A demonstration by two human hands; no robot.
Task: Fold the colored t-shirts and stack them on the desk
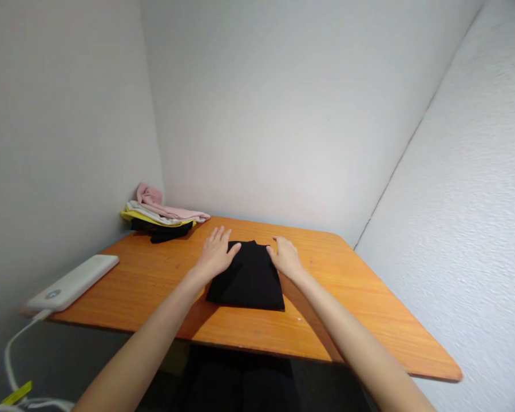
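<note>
A flat, neatly folded piece of black cloth [249,280] lies on the wooden table in front of me. My left hand [217,252] rests at its far left edge, fingers spread and thumb reaching over the cloth. At the far right edge is my right hand [285,257], its thumb by the cloth's border and its fingers apart, pointing away from me. Neither hand grips the cloth. Whether the right fingertips press on the table is hard to tell.
On the back left of the table [347,286] sits a stack of folded clothes [167,214] in pink, white, yellow and black. A white power bank [75,283] with a white cable [11,349] lies at the left edge. Walls [249,114] enclose the table's back and sides.
</note>
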